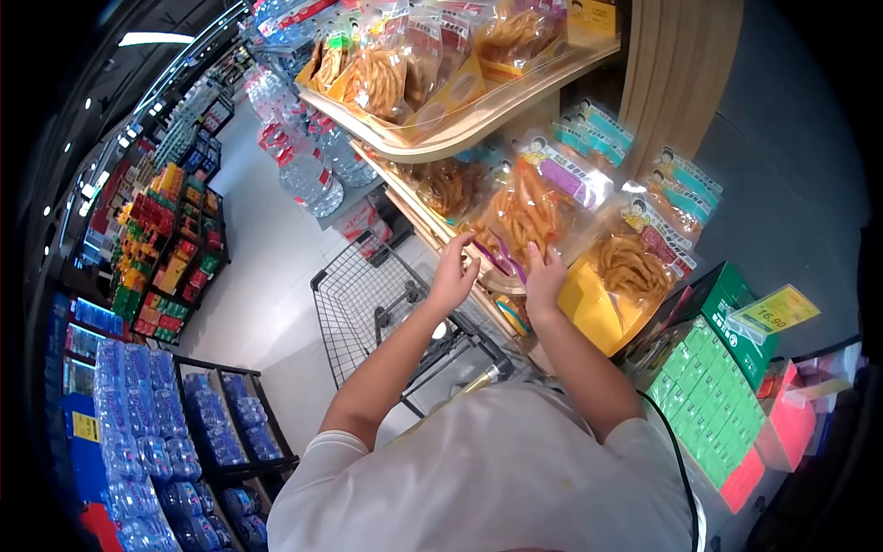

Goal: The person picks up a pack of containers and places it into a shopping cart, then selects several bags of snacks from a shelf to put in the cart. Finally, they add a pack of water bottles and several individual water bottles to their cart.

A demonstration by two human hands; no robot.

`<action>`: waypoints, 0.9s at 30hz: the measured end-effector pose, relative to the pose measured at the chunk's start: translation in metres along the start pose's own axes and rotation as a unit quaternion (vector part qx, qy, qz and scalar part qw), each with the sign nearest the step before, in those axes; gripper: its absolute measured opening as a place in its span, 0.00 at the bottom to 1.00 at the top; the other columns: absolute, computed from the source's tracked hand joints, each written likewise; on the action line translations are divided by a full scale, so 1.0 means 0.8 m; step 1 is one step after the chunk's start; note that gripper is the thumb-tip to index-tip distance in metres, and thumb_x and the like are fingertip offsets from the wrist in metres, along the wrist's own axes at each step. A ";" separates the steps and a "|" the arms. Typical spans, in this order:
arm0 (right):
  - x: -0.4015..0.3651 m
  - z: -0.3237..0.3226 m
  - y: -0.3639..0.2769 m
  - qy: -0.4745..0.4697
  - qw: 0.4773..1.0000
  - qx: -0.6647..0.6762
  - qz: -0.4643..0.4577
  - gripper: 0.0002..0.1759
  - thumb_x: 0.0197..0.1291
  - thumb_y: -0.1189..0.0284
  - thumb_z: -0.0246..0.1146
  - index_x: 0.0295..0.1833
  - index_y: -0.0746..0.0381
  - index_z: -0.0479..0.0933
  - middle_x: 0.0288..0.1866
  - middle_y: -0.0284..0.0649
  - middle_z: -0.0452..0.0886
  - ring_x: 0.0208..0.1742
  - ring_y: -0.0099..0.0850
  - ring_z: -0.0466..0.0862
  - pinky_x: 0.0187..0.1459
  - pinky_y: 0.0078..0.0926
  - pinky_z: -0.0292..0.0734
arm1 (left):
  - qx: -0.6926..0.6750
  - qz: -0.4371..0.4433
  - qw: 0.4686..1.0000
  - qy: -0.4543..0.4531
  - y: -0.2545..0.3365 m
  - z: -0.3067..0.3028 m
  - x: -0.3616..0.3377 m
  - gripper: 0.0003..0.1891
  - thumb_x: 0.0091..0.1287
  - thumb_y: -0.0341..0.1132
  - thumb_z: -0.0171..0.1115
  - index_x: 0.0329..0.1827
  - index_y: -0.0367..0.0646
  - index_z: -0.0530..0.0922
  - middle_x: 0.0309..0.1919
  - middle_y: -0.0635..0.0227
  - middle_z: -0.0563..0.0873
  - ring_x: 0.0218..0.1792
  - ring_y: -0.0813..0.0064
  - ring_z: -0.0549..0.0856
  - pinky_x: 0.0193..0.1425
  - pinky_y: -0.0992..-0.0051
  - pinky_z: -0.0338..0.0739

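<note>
A clear snack bag with orange-brown pieces inside and a purple label at its top is between my hands, in front of the lower shelf. My left hand has its fingers closed at the bag's lower left edge. At the lower right corner, my right hand grips the same bag with the thumb on top. Just right of it, a similar bag of brown strips stands in a yellow display box. More packets with teal labels stand behind.
Above is a curved wooden shelf with more snack bags. A wire shopping cart stands below left, near large water bottles. Green cartons with a price sign are at right, bottled water packs at lower left.
</note>
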State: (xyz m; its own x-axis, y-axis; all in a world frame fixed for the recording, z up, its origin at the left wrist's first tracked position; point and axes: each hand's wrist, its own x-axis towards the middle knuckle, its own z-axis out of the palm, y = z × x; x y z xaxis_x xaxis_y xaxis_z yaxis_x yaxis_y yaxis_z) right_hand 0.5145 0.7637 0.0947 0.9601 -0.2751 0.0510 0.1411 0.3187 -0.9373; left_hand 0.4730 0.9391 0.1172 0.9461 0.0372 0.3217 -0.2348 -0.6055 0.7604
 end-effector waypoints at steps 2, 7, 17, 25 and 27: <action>0.011 0.010 0.018 0.003 0.999 -0.041 -0.026 0.15 0.68 0.70 0.65 0.52 0.72 0.81 0.42 0.42 0.88 0.41 0.25 0.83 0.47 0.25 0.76 | 0.008 0.044 0.999 -0.008 0.001 0.012 0.016 0.32 0.68 0.26 0.62 0.75 0.46 0.63 0.70 0.54 0.71 0.69 0.58 0.73 0.64 0.66 0.76; 0.047 0.019 0.116 -0.051 0.988 -0.147 -0.015 0.18 0.64 0.65 0.68 0.54 0.65 0.82 0.44 0.46 0.89 0.45 0.36 0.87 0.50 0.30 0.78 | 0.106 0.067 0.981 -0.148 -0.012 0.023 0.044 0.46 0.62 0.23 0.62 0.83 0.54 0.52 0.80 0.41 0.51 0.77 0.42 0.60 0.76 0.60 0.64; 0.018 -0.027 0.073 -0.166 0.895 -0.409 -0.062 0.18 0.50 0.80 0.73 0.46 0.64 0.76 0.35 0.43 0.85 0.37 0.36 0.86 0.41 0.31 0.80 | 0.219 0.091 0.955 -0.178 -0.056 0.026 0.039 0.50 0.58 0.24 0.62 0.84 0.61 0.49 0.81 0.38 0.46 0.79 0.38 0.55 0.78 0.61 0.61; -0.005 -0.023 0.057 -0.144 0.929 -0.337 -0.047 0.11 0.51 0.81 0.71 0.40 0.65 0.77 0.32 0.46 0.85 0.37 0.42 0.87 0.40 0.35 0.80 | 0.008 -0.034 0.995 -0.090 -0.094 0.019 0.063 0.51 0.58 0.26 0.65 0.84 0.54 0.46 0.79 0.41 0.55 0.78 0.41 0.59 0.75 0.62 0.65; -0.006 -0.019 0.056 -0.142 0.932 -0.330 -0.052 0.11 0.51 0.81 0.71 0.40 0.65 0.77 0.32 0.46 0.85 0.36 0.42 0.87 0.39 0.35 0.80 | -0.042 -0.056 0.987 -0.142 -0.092 0.013 0.074 0.51 0.58 0.24 0.64 0.84 0.52 0.46 0.79 0.43 0.57 0.79 0.45 0.58 0.77 0.64 0.62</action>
State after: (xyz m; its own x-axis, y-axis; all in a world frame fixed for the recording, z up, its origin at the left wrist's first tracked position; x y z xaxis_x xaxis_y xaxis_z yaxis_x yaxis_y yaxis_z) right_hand 0.5129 0.7654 0.0476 0.9880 0.0078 0.1545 0.1475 -0.3485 -0.9256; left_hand 0.5488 0.9776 0.0743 0.9888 -0.1309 0.0715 -0.1317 -0.5414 0.8304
